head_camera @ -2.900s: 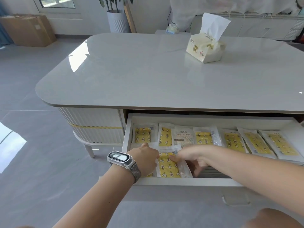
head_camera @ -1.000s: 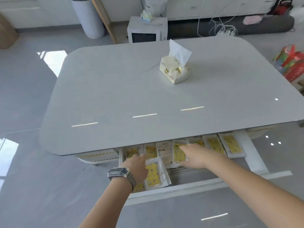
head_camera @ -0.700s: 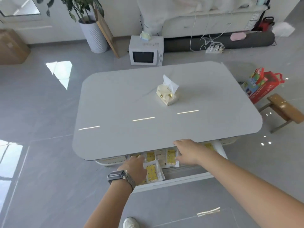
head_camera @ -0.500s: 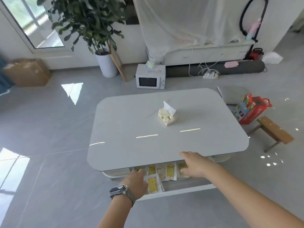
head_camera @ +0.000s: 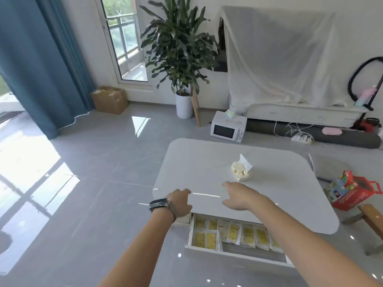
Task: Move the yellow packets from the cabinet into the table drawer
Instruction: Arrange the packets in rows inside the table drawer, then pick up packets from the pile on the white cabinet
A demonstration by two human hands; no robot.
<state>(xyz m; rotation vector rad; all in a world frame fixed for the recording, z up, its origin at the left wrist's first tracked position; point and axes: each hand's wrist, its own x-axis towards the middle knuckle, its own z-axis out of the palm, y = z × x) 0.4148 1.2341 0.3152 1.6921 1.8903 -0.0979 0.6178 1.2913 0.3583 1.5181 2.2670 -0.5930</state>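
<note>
Both hands hung above the near part of the counter [head_camera: 207,162] and held nothing. The left hand [head_camera: 181,201], with a watch [head_camera: 160,204] on its wrist, was over the near left corner with its fingers loosely curled; the right hand [head_camera: 238,196] was spread with fingers relaxed and pointing left. Whether either touched the counter could not be told.

Below the near edge the table drawer [head_camera: 234,254] stood pulled out. Yellow packets [head_camera: 234,233] lay inside in a row from left to right, partly tucked under the counter, and two more lay in the near left corner, overlapping that row.

On the counter, far of the right hand, a tissue pack [head_camera: 241,171] stood with a sheet sticking up. On the floor beyond were a white microwave [head_camera: 227,130], a potted plant [head_camera: 180,54], a cardboard box [head_camera: 109,99] and a blue curtain [head_camera: 41,59]. A red gift box [head_camera: 352,191] and a wooden stool [head_camera: 371,216] stood to the right.
</note>
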